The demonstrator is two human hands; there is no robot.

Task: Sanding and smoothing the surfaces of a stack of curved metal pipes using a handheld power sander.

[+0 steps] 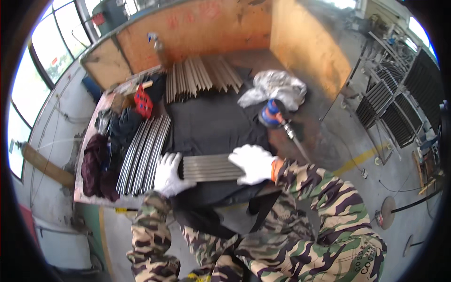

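Observation:
Several grey metal strips (pixel 211 168) lie side by side across the near edge of a black cloth (pixel 213 124), between my two hands. My left hand (pixel 167 175), in a white glove, is closed against their left end, its fingers pointing away from me. At the right end, my white-gloved right hand (pixel 252 163) wraps over the strips, hiding their tips. Left of my left hand lies a row of shiny metal strips (pixel 145 152). Across the far side of the cloth, more brownish metal strips (pixel 199 77) are laid out with uneven ends.
A blue sander with a hose (pixel 271 115) rests on the right, near crumpled silvery plastic (pixel 277 89). Dark rags (pixel 96 162) and a red tool holder (pixel 143 102) lie left. Behind stand a spray bottle (pixel 159 48) and orange panels (pixel 197 30); racks (pixel 394 103) are at far right.

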